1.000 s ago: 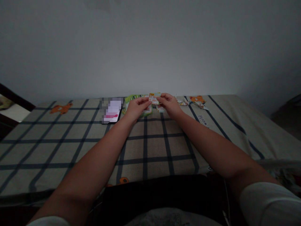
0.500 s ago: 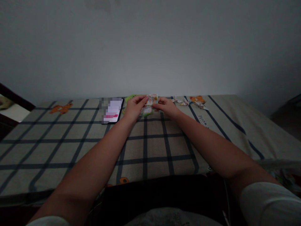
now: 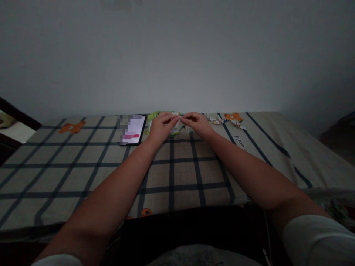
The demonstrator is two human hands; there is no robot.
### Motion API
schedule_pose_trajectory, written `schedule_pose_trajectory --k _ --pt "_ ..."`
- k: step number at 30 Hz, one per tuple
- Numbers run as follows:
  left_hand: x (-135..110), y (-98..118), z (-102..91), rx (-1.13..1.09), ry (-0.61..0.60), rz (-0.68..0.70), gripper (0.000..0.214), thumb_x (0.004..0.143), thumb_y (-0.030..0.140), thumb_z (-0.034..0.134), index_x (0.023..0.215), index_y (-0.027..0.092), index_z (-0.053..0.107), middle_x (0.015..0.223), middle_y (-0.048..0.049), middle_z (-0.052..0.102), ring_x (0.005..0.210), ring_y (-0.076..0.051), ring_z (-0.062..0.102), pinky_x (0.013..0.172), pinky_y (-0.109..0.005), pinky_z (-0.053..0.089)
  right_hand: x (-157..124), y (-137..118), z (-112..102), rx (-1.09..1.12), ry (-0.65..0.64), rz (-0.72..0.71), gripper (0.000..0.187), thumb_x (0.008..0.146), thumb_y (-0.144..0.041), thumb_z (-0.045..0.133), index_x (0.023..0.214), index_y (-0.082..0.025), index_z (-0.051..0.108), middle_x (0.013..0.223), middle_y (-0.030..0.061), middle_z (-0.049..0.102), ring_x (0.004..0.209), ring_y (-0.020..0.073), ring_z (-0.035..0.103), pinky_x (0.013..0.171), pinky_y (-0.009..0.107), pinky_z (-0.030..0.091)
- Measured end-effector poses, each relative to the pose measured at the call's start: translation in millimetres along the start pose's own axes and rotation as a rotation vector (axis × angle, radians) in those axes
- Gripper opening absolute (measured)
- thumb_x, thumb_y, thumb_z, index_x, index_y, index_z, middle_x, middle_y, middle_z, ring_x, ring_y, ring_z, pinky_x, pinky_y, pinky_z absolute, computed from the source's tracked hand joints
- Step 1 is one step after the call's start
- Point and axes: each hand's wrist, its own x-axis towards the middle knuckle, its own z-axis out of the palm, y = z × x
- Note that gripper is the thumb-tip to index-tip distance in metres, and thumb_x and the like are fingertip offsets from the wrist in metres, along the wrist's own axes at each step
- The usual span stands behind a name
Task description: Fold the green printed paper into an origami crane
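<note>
Through my remote view, the left hand (image 3: 160, 127) and right hand (image 3: 198, 124) pinch a small, pale, paper-like slip (image 3: 180, 118), mostly hidden by fingertips, above a flat, bright-green printed pile (image 3: 153, 116). I judge it light, bendable, easily torn; opposite edges suit gripping.

The word "world" stands upside down in dark letters on the beige cloth with dark blue checks (image 3: 183, 173), with an "e" just before it; the rest of that line is covered. The black phone's (image 3: 134, 135) lit screen is pixelated beyond reading. Marks on the green-and-white printed paper pieces (image 3: 175, 129) are too small to read.
</note>
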Motion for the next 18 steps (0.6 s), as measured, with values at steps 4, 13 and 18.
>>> schedule_pose_trajectory --k 4,13,18 --pt "0.5 0.8 -1.4 0.005 -0.024 0.029 0.015 0.082 0.037 0.069 0.086 0.026 0.078 0.092 -0.0043 0.072 0.092 -0.02 0.063 0.092 -0.035 0.046 -1.9 -2.6 1.3 0.013 -0.006 -0.003 0.037 0.067 -0.054 0.078 0.08 -0.02 0.069 0.082 0.0017 0.071 0.079 0.0148 0.063 0.081 0.031 0.051" --pt "-1.0 2.4 -2.4 0.07 -0.04 0.057 0.015 0.085 0.035 0.066 0.086 0.025 0.078 0.093 -0.0047 0.072 0.093 -0.02 0.062 0.091 -0.035 0.045 -3.0 -8.1 2.5 -0.02 -0.016 -0.01 0.037 0.069 -0.055 0.077 0.081 -0.02 0.071 0.083 0.003 0.072 0.08 0.0164 0.064 0.078 0.031 0.051" --pt "-1.8 1.0 -1.5 0.032 -0.008 0.113 0.015 0.086 0.035 0.066 0.087 0.026 0.078 0.089 -0.0045 0.071 0.089 -0.02 0.062 0.088 -0.035 0.045 -2.9 -6.5 4.6 -0.047 0.011 -0.048 0.033 0.073 -0.051 0.076 0.083 -0.02 0.069 0.083 0.003 0.069 0.079 0.0157 0.063 0.075 0.03 0.051"
